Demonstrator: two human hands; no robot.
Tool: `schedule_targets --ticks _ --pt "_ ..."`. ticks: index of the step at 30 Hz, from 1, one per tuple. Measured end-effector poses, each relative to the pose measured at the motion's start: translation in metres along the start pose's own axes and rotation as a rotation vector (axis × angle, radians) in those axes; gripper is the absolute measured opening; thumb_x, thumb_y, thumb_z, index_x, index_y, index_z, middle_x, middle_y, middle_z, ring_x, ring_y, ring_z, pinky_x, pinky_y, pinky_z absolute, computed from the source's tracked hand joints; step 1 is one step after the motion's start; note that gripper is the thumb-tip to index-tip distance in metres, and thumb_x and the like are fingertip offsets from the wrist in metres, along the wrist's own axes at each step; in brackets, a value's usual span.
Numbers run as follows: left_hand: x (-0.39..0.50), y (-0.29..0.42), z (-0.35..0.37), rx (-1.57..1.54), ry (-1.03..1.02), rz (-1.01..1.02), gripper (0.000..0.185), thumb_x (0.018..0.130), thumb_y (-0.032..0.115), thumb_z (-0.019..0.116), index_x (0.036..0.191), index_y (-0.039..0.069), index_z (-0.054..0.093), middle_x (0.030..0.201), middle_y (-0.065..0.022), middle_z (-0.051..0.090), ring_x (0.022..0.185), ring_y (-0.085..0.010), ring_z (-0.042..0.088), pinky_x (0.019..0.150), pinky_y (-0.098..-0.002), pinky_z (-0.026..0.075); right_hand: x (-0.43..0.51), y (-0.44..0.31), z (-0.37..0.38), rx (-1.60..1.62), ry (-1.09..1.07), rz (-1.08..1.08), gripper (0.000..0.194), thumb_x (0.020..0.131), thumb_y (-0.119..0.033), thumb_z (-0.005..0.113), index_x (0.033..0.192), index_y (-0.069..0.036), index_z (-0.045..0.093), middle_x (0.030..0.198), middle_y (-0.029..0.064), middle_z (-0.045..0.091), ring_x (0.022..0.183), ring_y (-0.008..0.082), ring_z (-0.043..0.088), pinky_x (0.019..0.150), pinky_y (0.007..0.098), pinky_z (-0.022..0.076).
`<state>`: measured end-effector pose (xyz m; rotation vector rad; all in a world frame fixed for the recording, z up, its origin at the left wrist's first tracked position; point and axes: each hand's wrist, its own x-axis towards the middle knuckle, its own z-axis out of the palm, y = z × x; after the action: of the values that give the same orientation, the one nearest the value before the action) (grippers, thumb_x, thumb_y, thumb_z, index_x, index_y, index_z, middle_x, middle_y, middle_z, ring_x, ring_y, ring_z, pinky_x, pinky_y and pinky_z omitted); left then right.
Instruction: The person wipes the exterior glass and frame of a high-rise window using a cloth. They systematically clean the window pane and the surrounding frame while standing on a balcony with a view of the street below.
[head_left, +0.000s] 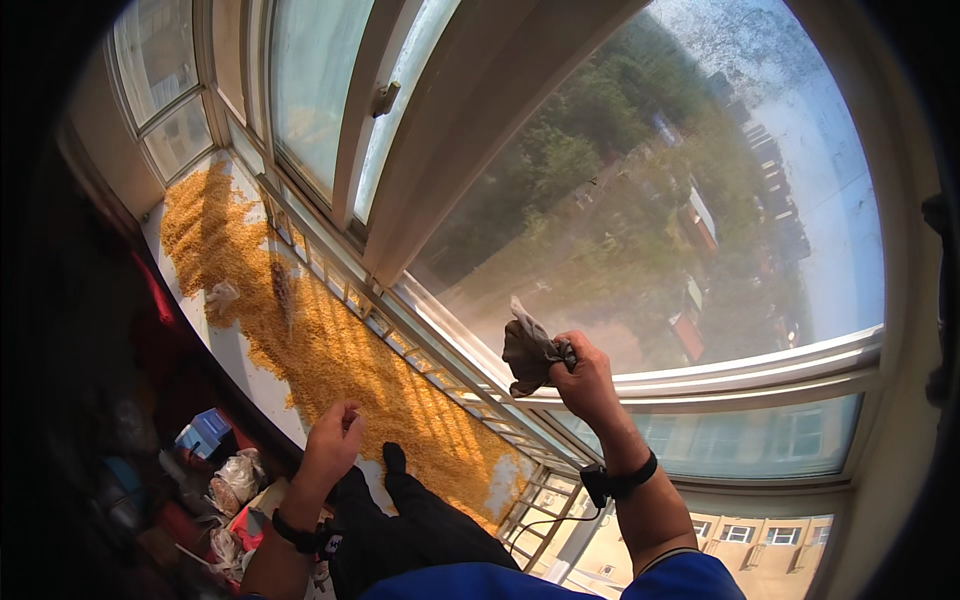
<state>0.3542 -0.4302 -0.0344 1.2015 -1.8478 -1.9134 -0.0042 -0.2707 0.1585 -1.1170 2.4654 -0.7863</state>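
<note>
My right hand (586, 373) is closed around a crumpled grey-brown cloth (531, 352), whose loose end sticks out to the left. Behind the cloth stands a large dusty window pane (637, 225), with trees and buildings seen through it. Whether the cloth touches the glass I cannot tell. Over the sill my left hand (334, 435) hangs with its fingers curled together, and a tiny pale bit shows at the fingertips. Whether it grips that bit is unclear. Beneath both hands, yellow kernels (345, 352), apparently corn, cover much of the white sill (259, 360).
A metal railing (405, 341) runs along the window side. Further left are a sliding window sash (319, 97) with a latch (386, 99) and a plastic scrap (222, 296) on the kernels. Below the ledge lie a blue box (206, 433) and bagged items (238, 476). My dark-socked foot (394, 457) stands among the kernels.
</note>
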Motion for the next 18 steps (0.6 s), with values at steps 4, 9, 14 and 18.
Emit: schedule_targets --ticks 4,9,14,18 --pt "0.055 0.146 0.030 0.242 0.084 0.640 0.054 0.102 0.017 0.070 0.149 -0.004 0.055 0.138 -0.0255 0.063 0.125 -0.0370 0.065 0.107 -0.0459 0.053 -0.063 0.031 0.004 -0.106 -0.102 -0.055 0.029 0.086 -0.003 0.071 0.114 0.000 0.066 0.099 0.0224 0.071 0.093 0.0409 0.072 0.082 0.0449 0.0581" --pt "0.098 0.277 0.081 0.346 0.174 0.919 0.074 0.100 0.020 0.073 0.161 -0.004 0.037 0.155 -0.0327 0.049 0.143 -0.0488 0.051 0.121 -0.0530 0.043 -0.191 0.079 0.007 -0.229 -0.394 0.149 0.027 0.085 -0.016 0.073 0.108 -0.003 0.066 0.100 0.0214 0.071 0.097 0.0440 0.070 0.085 0.0505 0.0577" --pt "0.125 0.351 0.131 0.257 0.309 1.111 0.080 0.096 0.014 0.074 0.163 -0.004 0.033 0.164 -0.0347 0.037 0.149 -0.0520 0.043 0.124 -0.0540 0.040 -0.274 0.118 0.004 -0.247 -0.425 0.355 0.029 0.087 -0.019 0.072 0.112 -0.004 0.069 0.103 0.0225 0.073 0.102 0.0438 0.071 0.089 0.0490 0.0587" --pt "0.127 0.358 0.176 0.307 0.282 1.122 0.081 0.094 0.014 0.075 0.162 -0.003 0.035 0.168 -0.0300 0.033 0.153 -0.0473 0.040 0.125 -0.0512 0.040 -0.282 0.136 0.005 -0.271 -0.429 0.428 0.036 0.089 -0.023 0.071 0.120 -0.004 0.070 0.108 0.0240 0.074 0.105 0.0444 0.071 0.092 0.0497 0.0582"
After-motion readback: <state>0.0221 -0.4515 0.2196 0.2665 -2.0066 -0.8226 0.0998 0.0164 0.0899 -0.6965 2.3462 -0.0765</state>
